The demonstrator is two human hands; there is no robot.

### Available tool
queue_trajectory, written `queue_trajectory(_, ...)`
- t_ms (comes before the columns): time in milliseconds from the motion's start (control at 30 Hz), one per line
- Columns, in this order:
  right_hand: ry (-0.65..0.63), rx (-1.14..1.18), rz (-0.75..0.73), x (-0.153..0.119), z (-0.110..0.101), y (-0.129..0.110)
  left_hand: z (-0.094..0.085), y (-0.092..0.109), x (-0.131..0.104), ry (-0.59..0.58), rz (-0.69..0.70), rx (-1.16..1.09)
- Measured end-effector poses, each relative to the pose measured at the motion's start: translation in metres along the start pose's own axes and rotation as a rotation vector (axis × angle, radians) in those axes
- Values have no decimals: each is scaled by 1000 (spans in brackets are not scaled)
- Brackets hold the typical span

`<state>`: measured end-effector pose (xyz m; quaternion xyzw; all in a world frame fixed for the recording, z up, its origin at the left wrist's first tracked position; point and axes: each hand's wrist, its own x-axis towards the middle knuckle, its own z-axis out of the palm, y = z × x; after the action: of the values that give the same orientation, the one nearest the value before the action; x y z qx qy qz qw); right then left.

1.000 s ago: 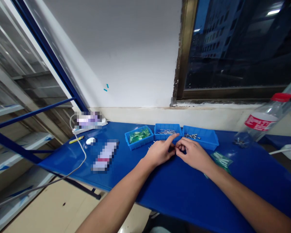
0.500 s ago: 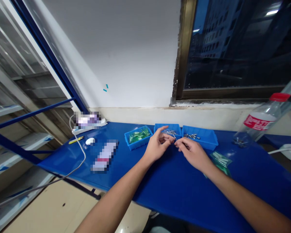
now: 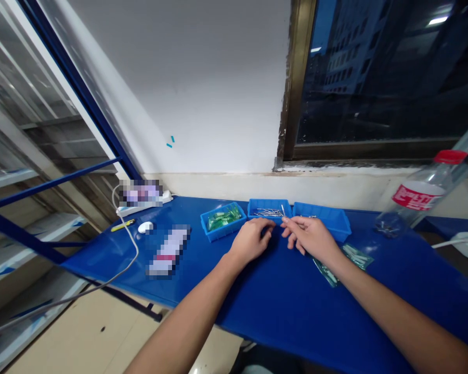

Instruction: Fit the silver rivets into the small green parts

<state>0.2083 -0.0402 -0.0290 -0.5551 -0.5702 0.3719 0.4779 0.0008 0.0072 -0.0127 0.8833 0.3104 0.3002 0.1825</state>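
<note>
Pinched between the thumb and forefinger of my right hand (image 3: 310, 236) is a thin metal pin (image 3: 283, 209), standing nearly upright. Its other fingers are loosely spread. My left hand (image 3: 251, 240) hovers just to the left, fingers bent and thumb apart, with nothing visible in it. Behind the hands, a blue bin (image 3: 268, 201) holds a pile of similar metal pins (image 3: 269, 212). The blue bin on the right (image 3: 333, 221) is partly covered by my right hand, which hides most of its contents.
Green packets fill a left bin (image 3: 226, 215). Clear-green packets (image 3: 356, 256) lie by my right forearm. A red-capped plastic bottle (image 3: 417, 195) holds small dark pieces. A yellow cutter (image 3: 122, 225), white oval object (image 3: 144, 227), blurred-out flat item (image 3: 169, 249) and cable (image 3: 134, 249) occupy the left.
My hands have drawn apart slightly and down from the bins. The pin that was between both hands' fingertips is now in my right hand. More of the packets beside my right arm shows.
</note>
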Motion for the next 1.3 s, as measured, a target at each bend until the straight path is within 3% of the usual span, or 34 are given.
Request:
queue_trajectory(67,-3,-117,-48,0,3,-3,-1,1,1,48,-23,-20)
queue_trajectory(167,-12,-398,-370,-6,14,-6,-4,4,2,149,-69,-59)
queue_trajectory(267,-148,-576,-642,-14,29,-9,-7,6,2,219,-84,-80)
queue_trajectory(433,-345,-726,-788,-19,44,-8,-9,8,1,223,-80,-84)
queue_trajectory(600,-357,-791,-781,-15,37,-3,-8,8,2,191,-83,-71)
queue_trajectory(933,-203,-773,-753,-12,4,20,-2,3,2,100,-80,-56)
queue_trajectory(1300,-157,-802,-716,-10,0,20,0,5,2,25,-49,-65)
